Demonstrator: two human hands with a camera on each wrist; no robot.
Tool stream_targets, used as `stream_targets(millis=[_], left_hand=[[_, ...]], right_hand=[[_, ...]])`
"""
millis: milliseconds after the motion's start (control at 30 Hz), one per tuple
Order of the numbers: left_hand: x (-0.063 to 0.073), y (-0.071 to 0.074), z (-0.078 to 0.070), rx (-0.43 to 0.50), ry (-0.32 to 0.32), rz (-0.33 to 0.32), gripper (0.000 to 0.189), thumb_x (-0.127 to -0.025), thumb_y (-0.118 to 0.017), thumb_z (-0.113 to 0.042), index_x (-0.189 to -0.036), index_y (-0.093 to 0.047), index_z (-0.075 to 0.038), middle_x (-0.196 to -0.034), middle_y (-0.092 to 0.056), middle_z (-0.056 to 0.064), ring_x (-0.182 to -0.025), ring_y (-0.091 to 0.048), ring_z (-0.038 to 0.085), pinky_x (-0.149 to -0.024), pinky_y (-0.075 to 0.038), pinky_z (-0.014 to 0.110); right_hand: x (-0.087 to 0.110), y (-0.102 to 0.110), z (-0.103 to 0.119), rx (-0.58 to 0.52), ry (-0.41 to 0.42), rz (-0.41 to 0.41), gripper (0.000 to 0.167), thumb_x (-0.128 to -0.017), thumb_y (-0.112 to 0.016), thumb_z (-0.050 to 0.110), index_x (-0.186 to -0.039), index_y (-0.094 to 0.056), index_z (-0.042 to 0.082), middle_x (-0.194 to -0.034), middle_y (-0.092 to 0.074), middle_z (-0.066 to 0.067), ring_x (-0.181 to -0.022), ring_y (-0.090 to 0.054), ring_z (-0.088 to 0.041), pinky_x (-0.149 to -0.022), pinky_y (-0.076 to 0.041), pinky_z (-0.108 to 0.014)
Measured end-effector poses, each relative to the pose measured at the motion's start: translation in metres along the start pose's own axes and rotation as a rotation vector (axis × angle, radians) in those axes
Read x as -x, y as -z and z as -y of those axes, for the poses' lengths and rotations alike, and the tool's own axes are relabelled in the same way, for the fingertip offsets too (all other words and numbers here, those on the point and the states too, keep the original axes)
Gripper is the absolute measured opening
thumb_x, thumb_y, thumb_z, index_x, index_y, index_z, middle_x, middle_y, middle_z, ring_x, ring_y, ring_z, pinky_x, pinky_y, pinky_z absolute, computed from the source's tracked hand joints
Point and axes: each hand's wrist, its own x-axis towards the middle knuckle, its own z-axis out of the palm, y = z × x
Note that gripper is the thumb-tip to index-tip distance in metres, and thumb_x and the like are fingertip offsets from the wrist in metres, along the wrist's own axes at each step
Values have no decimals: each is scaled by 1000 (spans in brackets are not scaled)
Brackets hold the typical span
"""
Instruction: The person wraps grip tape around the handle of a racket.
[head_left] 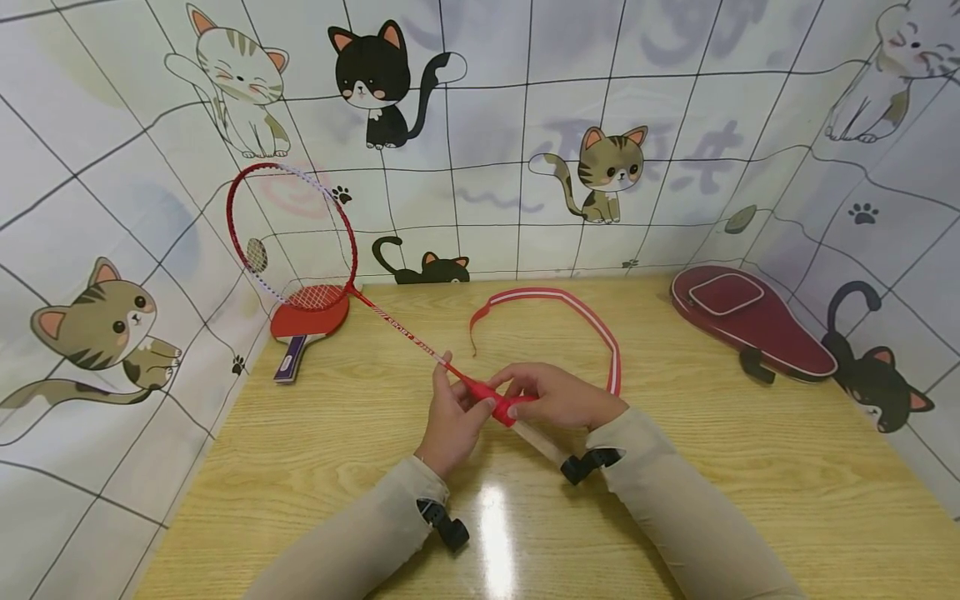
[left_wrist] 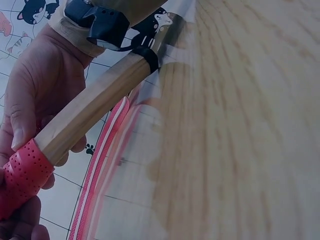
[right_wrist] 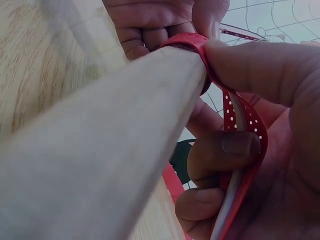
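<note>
A badminton racket (head_left: 405, 332) with a red frame is held above the table, its head up to the left. Red perforated grip tape (left_wrist: 27, 172) is wound around the upper handle; the lower handle (left_wrist: 95, 100) is bare pale wood. My left hand (head_left: 450, 421) grips the racket near the wrapped part, the thumb touching the tape in the head view. My right hand (head_left: 558, 396) pinches the tape against the handle. In the right wrist view, its curled fingers also hold the loose tape (right_wrist: 255, 125). The tape's free length (head_left: 551, 292) loops over the table beyond my hands.
A red table tennis bat (head_left: 311, 317) lies at the back left, partly behind the racket head. At the back right is a dark red bat-shaped case (head_left: 738, 312) with a black strap. Cat-patterned walls (head_left: 495, 125) border the wooden table (head_left: 750, 467).
</note>
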Motion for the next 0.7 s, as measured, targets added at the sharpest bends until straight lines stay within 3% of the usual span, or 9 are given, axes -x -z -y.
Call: stream_targets(millis=[300, 467, 700], left_hand=[[1, -1, 1, 12, -13, -11, 105, -97, -68, -1, -166, 9, -20, -119, -72, 26, -95, -71, 21, -87, -57, 24], [1, 0, 1, -6, -46, 12, 106, -100, -64, 0, -167, 16, -14, -125, -70, 27, -102, -71, 22, -89, -56, 24], [3, 0, -1, -85, -57, 10, 90, -103, -60, -3, -168, 2, -9, -135, -69, 14, -102, -68, 23, -87, -55, 25]], right_hand=[[0, -1, 1, -11, -22, -3, 45, -98, -70, 5, -136, -66, 28, -98, -73, -1, -89, -64, -25, -84, -55, -39], [-1, -3, 0, -30, 0, -2, 44, -99, -66, 2, -136, -64, 26, -100, -74, -2, -90, -64, -25, -83, -54, -39], [-3, -7, -2, -51, 6, 6, 44, -101, -66, 5, -140, -59, 25, -109, -73, -4, -98, -67, -24, -88, -54, -41]])
